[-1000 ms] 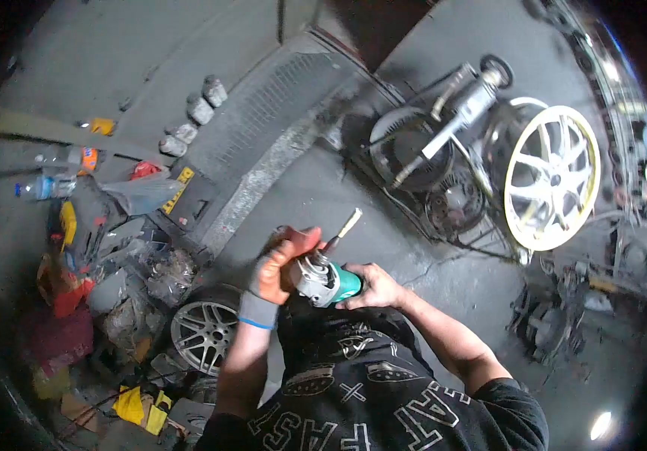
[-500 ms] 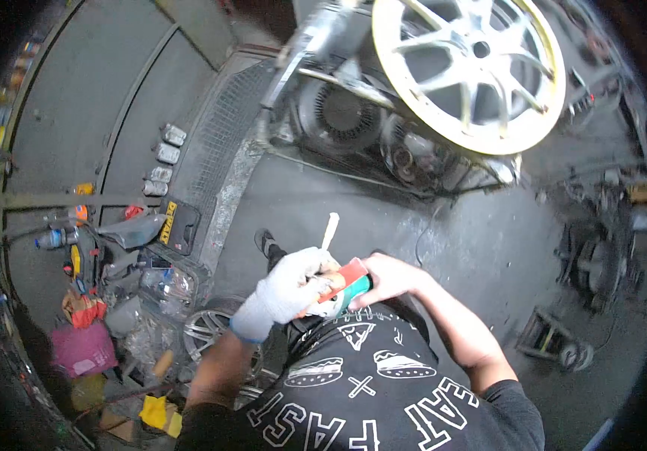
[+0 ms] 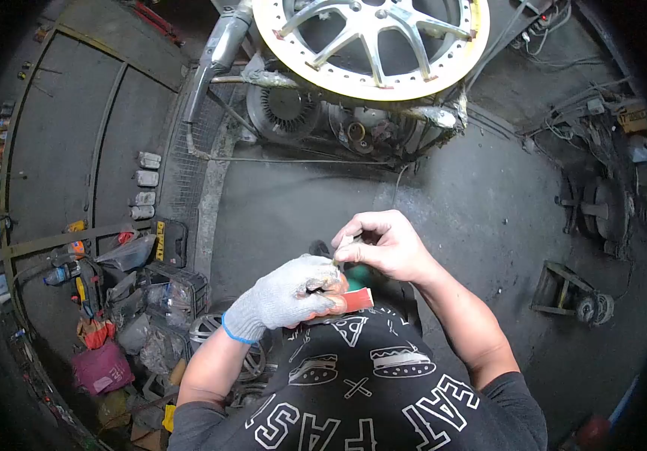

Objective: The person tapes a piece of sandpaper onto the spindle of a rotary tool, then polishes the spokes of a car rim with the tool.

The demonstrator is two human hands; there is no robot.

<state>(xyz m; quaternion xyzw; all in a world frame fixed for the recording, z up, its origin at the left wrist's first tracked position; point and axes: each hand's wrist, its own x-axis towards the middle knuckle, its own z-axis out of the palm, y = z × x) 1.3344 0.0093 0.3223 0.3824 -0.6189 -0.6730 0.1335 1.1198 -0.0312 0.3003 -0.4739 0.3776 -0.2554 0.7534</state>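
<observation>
My left hand (image 3: pixel 286 293), in a pale knit glove with a blue cuff, is closed around a flat red piece (image 3: pixel 359 300) with a pale end edge. Behind its fingertips a green rounded item (image 3: pixel 355 275) partly shows; its kind is hidden. My bare right hand (image 3: pixel 390 244) pinches the top of a slim whitish stick (image 3: pixel 346 242) between thumb and fingers. The stick's lower part is hidden at the gloved fingers. Both hands are close together in front of my black printed shirt (image 3: pixel 361 376).
Ahead, a silver wheel rim (image 3: pixel 383 94) with a pale yellow lip sits on a stand above machinery. At left are several small bottles (image 3: pixel 145 179), a black DeWalt case (image 3: pixel 173 242) and a crate (image 3: pixel 187 289) among clutter. A small metal frame (image 3: pixel 556 289) stands at right.
My right hand has moved from beside the green item up to the whitish stick and now pinches it. The red piece has turned more level. The view has shifted, putting the rim higher and further left.
</observation>
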